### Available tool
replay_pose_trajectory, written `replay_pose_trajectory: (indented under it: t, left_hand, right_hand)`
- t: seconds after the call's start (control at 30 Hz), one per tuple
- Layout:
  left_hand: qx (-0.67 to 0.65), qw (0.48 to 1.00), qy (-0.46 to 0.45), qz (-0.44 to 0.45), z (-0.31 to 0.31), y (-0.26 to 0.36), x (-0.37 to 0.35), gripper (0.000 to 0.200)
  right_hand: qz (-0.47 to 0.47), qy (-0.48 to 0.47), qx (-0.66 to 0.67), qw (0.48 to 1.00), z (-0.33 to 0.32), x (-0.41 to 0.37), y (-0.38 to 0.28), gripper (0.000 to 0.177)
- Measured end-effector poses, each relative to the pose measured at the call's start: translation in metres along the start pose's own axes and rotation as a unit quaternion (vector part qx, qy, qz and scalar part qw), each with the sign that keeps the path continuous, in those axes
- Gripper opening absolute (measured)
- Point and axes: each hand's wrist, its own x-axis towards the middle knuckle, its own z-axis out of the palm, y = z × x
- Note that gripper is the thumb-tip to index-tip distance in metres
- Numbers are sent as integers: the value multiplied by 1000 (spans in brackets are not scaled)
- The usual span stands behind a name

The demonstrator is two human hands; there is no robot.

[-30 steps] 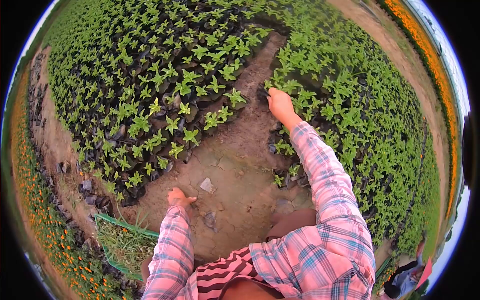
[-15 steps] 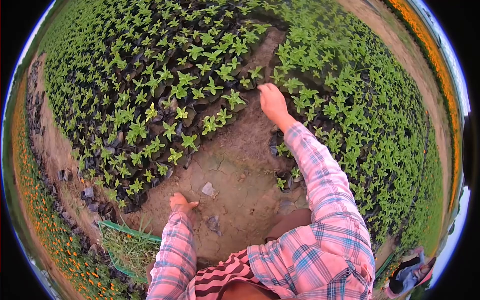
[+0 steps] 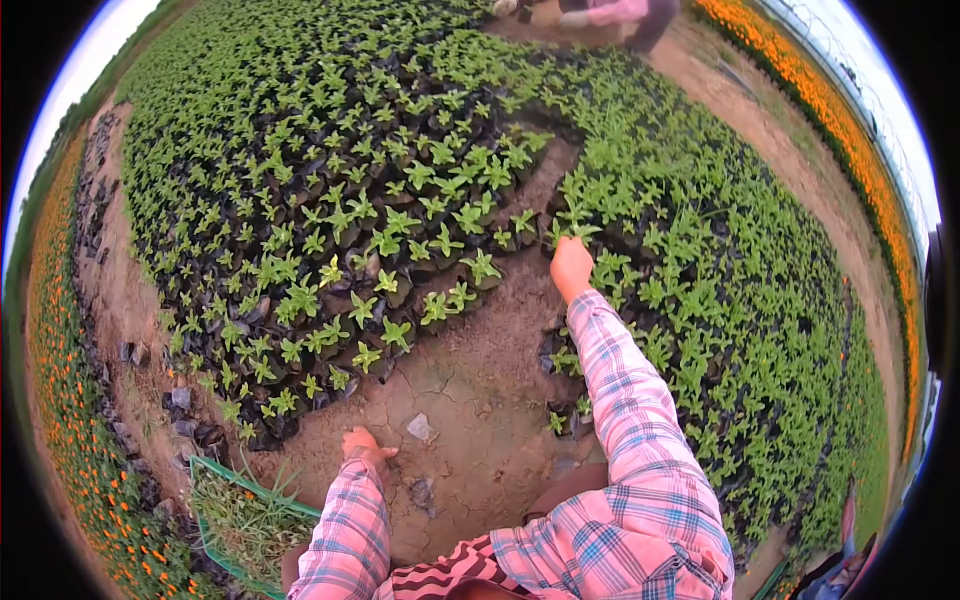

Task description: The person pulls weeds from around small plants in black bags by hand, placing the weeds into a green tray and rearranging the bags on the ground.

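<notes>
My right hand (image 3: 572, 266) reaches forward to the near edge of the right-hand block of seedlings. Its fingers are closed beside a leafy green seedling (image 3: 576, 229), and what lies between them is hidden. My left hand (image 3: 366, 447) is low over the bare soil (image 3: 470, 375), thumb spread from the fingers, holding nothing. A pale scrap (image 3: 420, 428) lies to its right, with a dark crumpled scrap (image 3: 423, 492) below that. Young plants in dark bags (image 3: 395, 335) stand in a dense block ahead of the left hand.
A green-rimmed container (image 3: 205, 500) of pulled grass stands at lower left. A strip of soil (image 3: 550, 175) runs between the plant blocks. Another person's pink sleeve (image 3: 618, 12) shows at the top, and part of a person (image 3: 840, 578) at lower right. Orange flowers (image 3: 800, 65) line both sides.
My right hand has moved from the soil gap to the seedlings on its right. The view has tilted up, bringing a person into sight at the top. My left hand keeps its pose.
</notes>
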Motion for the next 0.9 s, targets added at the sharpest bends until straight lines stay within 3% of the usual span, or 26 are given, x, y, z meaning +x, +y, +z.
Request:
replay_pose_trajectory:
  t: [0.3, 0.37, 0.43, 0.47, 0.5, 0.53, 0.57, 0.6, 0.67, 0.77, 0.83, 0.9]
  left_hand:
    - [-2, 999, 27, 46, 16, -11, 17, 93]
    - [-15, 1000, -2, -2, 3, 0, 8, 89]
    - [17, 995, -50, 88, 16, 2, 35, 66]
    - [-104, 981, -7, 164, -19, 16, -17, 65]
    - [-147, 970, 3, 192, 9, 29, 21, 66]
    - [-300, 934, -27, 190, 1, 55, 2, 64]
    - [-544, 806, -198, 121, -20, 77, -26, 69]
    - [-702, 634, -292, 140, -30, 84, -53, 66]
    - [-806, 428, -383, 145, -42, 100, -74, 59]
    - [-847, 360, -343, 187, -37, 100, -80, 53]
    - [-860, 350, -322, 182, -33, 93, -75, 46]
    - [-868, 385, -258, 180, -39, 86, -76, 39]
  right_hand:
    - [-81, -35, -7, 996, -57, -51, -29, 14]
    - [-126, -44, 56, 989, -73, -71, -46, 16]
    - [-146, -79, 121, 979, -94, -91, -67, 17]
    - [-125, -127, 151, 972, -107, -102, -82, 17]
    - [-132, -143, 152, 969, -114, -115, -94, 17]
    - [-151, -165, 186, 957, -121, -128, -105, 17]
    - [-170, -185, 220, 943, -127, -140, -117, 16]
    - [-177, -210, 253, 928, -135, -154, -130, 14]
    - [-225, -240, 278, 903, -139, -179, -147, 13]
    - [-295, -289, 295, 861, -144, -207, -159, 10]
    - [-319, -271, 313, 853, -148, -212, -166, 8]
    - [-326, -258, 346, 841, -145, -216, -172, 7]
